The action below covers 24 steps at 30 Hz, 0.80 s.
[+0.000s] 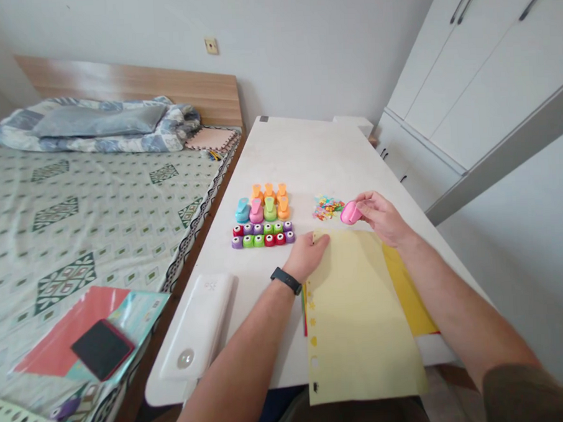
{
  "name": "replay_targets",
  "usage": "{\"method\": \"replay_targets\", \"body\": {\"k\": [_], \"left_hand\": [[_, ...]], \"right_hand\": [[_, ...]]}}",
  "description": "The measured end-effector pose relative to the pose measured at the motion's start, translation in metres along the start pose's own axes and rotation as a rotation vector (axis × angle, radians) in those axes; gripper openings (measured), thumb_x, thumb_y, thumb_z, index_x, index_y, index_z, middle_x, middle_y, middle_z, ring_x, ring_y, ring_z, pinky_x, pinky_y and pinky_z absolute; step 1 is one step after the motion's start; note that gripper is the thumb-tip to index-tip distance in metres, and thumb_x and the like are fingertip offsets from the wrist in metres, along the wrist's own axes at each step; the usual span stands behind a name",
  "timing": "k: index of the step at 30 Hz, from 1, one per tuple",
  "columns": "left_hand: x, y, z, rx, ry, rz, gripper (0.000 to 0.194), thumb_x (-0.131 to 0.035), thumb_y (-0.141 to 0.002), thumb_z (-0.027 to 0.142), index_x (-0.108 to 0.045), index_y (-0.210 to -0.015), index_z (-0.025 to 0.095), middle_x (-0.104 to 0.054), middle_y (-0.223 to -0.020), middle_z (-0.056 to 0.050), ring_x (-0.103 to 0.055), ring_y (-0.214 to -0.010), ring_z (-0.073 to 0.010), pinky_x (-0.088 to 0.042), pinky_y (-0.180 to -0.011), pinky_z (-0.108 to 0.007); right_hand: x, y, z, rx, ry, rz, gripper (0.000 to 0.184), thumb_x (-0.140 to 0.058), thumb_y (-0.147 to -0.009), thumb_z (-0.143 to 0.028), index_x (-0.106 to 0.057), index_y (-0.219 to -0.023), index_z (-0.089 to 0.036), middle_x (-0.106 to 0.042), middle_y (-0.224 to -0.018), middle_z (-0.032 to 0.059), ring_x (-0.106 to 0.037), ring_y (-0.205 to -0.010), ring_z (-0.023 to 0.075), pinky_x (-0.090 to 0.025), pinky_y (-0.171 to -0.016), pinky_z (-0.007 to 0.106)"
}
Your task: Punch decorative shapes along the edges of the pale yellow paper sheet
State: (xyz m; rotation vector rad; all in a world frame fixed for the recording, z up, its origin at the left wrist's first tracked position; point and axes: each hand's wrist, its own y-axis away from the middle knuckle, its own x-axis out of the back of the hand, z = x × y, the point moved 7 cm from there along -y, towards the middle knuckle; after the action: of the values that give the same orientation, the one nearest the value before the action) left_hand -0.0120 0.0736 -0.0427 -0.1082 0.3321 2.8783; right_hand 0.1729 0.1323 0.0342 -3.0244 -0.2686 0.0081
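My left hand [310, 254] grips the top left corner of a pale yellow paper sheet [360, 313]. Punched shapes run down that sheet's left edge. Raised over the table, my right hand [382, 216] is closed on a pink paper punch [350, 213]. A small heap of colourful paper cutouts [327, 208] lies just left of the punch. Darker yellow paper [409, 292] shows under the sheet's right side. Left of my left hand stand rows of paper punches: larger ones [256, 211] behind, small round ones [258, 240] in front.
A white box-like device [198, 330] lies at the white table's [307, 151] front left. To the left, a bed [104, 206] carries a red sheet in a clear sleeve [76, 326] and a dark flat device [103, 349]. White cabinets [480, 59] stand at the right.
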Motion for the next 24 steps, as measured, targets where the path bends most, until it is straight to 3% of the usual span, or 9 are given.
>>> {"method": "replay_targets", "body": {"k": [4,10,24], "left_hand": [[-0.002,0.002,0.002,-0.022,-0.014,-0.015,0.034,-0.065,-0.086,0.047,-0.068,-0.096,0.014,-0.074,-0.084,-0.007,-0.069,-0.068,-0.018,-0.05,-0.056,-0.024],[-0.004,0.006,0.004,0.02,0.055,-0.008,0.036,-0.067,-0.085,0.047,-0.068,-0.1,0.015,-0.075,-0.086,-0.007,-0.069,-0.064,-0.0179,-0.054,-0.059,-0.028],[-0.006,0.007,0.005,0.041,-0.008,0.007,0.036,-0.07,-0.082,0.05,-0.067,-0.093,0.016,-0.074,-0.081,-0.006,-0.067,-0.062,-0.0176,-0.05,-0.054,-0.025]], "right_hand": [[0.011,0.011,0.009,-0.012,-0.002,-0.039,0.031,-0.075,-0.083,-0.044,-0.061,-0.101,-0.023,-0.068,-0.088,0.0016,-0.063,-0.078,0.0168,-0.052,-0.078,0.035],[0.004,0.012,0.009,-0.051,0.059,-0.12,0.033,-0.074,-0.082,-0.047,-0.063,-0.099,-0.021,-0.067,-0.087,0.0016,-0.061,-0.076,0.0158,-0.048,-0.075,0.031],[0.007,0.029,0.024,-0.001,0.108,-0.144,0.033,-0.071,-0.085,-0.049,-0.063,-0.105,-0.023,-0.066,-0.097,0.0039,-0.061,-0.086,0.0181,-0.048,-0.081,0.032]]}}
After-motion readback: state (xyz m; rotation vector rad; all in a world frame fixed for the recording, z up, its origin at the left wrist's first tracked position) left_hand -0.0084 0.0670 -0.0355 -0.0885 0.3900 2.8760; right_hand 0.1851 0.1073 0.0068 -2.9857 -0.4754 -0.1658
